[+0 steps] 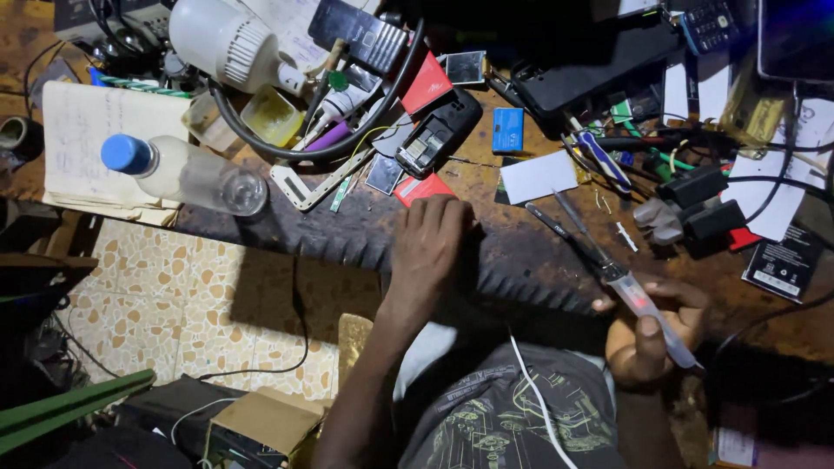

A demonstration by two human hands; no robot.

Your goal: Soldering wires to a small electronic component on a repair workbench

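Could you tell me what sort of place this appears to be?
Probably a small phone repair bench: an opened black phone and loose batteries lie on a cluttered wooden worktop, and the right hand holds a screwdriver-like tool.

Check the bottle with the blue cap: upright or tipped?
Tipped. The bottle lies on its side across the notebook, cap pointing left.

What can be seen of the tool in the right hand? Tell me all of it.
The tool is a slim screwdriver-like piece with a clear, pale handle showing a reddish streak inside and a thin dark metal shaft. The right hand grips the handle, thumb laid along it. It lies slanted, shaft pointing up and left over the dark, worn workbench, its tip close to a white card. Whether the tip touches the bench cannot be told. The left hand rests flat on the bench, apart from it.
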